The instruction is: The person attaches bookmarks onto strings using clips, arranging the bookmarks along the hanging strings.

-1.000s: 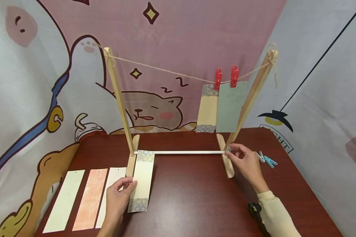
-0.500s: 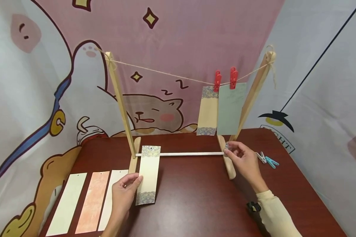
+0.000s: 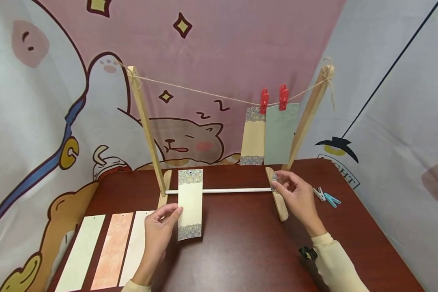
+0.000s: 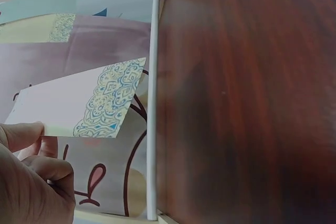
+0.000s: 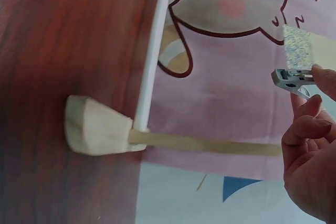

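Note:
My left hand (image 3: 161, 227) pinches the left edge of a cream bookmark (image 3: 190, 202) with blue patterned bands at both ends and a small hole near its top. The bookmark stands upright above the table, in front of the white rod (image 3: 237, 190). Between thumb and fingers my right hand (image 3: 295, 196) pinches a grey clothespin (image 5: 294, 78), by the right post's foot. On the twine (image 3: 200, 92) strung between two wooden posts, a patterned cream card (image 3: 253, 138) and a pale green card (image 3: 282, 136) hang from red clothespins (image 3: 283, 97).
At the table's left lie a pale green strip (image 3: 81, 251), an orange strip (image 3: 113, 249) and a white strip (image 3: 134, 247). A white clothespin (image 3: 318, 194) and a blue clothespin (image 3: 332, 200) lie to the right. The wooden posts (image 3: 146, 129) rise at both sides.
My left hand has lifted the bookmark up and to the right, away from the white strip. The right hand has risen slightly, still pinching the grey clothespin.

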Demonstrator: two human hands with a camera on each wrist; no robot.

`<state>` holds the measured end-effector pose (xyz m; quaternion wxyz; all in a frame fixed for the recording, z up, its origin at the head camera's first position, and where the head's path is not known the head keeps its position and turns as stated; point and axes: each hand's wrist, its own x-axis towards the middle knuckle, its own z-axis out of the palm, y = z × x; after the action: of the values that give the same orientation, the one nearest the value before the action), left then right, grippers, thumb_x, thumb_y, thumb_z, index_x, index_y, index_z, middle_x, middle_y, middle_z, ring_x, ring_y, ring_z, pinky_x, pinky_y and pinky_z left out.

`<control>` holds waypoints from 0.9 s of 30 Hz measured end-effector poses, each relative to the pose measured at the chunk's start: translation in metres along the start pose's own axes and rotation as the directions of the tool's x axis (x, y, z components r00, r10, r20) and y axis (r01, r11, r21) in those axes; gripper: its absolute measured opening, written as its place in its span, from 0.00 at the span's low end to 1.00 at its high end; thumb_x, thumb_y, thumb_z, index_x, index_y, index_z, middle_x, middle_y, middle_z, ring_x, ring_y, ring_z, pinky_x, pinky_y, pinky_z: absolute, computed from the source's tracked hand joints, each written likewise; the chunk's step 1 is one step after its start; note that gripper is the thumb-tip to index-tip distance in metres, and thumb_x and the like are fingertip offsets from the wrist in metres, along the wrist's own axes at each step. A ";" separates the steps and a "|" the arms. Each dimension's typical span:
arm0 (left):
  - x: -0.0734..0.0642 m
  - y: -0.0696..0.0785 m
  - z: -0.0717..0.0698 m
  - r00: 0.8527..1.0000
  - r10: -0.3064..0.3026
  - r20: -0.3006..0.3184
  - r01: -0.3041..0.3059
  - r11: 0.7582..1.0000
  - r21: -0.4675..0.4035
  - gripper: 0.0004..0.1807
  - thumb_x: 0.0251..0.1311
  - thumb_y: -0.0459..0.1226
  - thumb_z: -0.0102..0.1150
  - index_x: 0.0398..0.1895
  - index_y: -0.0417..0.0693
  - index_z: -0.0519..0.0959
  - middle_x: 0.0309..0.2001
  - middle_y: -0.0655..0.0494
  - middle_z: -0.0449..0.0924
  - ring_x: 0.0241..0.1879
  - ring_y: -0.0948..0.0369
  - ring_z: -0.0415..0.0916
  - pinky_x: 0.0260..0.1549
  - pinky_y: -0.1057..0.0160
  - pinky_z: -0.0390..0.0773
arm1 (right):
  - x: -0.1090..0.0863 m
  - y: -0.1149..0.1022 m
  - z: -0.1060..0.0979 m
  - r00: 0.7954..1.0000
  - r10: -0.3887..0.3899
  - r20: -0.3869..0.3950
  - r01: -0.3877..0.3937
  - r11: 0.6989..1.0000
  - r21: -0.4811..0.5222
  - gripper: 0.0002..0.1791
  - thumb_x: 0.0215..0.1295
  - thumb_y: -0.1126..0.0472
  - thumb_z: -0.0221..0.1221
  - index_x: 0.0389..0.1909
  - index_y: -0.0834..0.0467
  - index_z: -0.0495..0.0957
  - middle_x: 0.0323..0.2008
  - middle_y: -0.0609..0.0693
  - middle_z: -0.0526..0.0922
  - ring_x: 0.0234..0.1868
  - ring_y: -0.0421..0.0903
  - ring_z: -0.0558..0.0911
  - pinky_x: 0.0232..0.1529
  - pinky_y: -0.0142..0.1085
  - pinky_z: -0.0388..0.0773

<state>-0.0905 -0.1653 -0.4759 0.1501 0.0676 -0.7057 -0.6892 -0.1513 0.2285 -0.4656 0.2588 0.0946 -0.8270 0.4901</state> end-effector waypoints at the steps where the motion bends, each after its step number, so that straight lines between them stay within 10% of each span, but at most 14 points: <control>1: 0.001 0.002 0.002 1.000 0.002 0.005 -0.002 1.000 -0.003 0.06 0.66 0.26 0.75 0.42 0.30 0.89 0.37 0.42 0.90 0.33 0.64 0.83 0.34 0.70 0.82 | 0.001 -0.003 0.001 1.000 -0.002 -0.004 0.002 1.000 0.005 0.18 0.66 0.71 0.75 0.55 0.60 0.88 0.30 0.51 0.81 0.28 0.42 0.74 0.25 0.28 0.65; 27: 0.025 0.024 0.042 0.997 0.055 0.053 -0.052 0.997 -0.050 0.06 0.66 0.28 0.75 0.43 0.32 0.90 0.36 0.48 0.89 0.32 0.63 0.79 0.33 0.69 0.76 | 0.041 -0.108 0.016 0.995 -0.096 0.010 0.094 0.988 0.119 0.15 0.67 0.73 0.74 0.53 0.67 0.88 0.27 0.55 0.79 0.22 0.44 0.66 0.23 0.33 0.58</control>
<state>-0.1240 -0.1321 -0.4492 0.1507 0.0263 -0.6940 -0.7035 -0.1469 0.1649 -0.3683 0.2692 0.1528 -0.7929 0.5249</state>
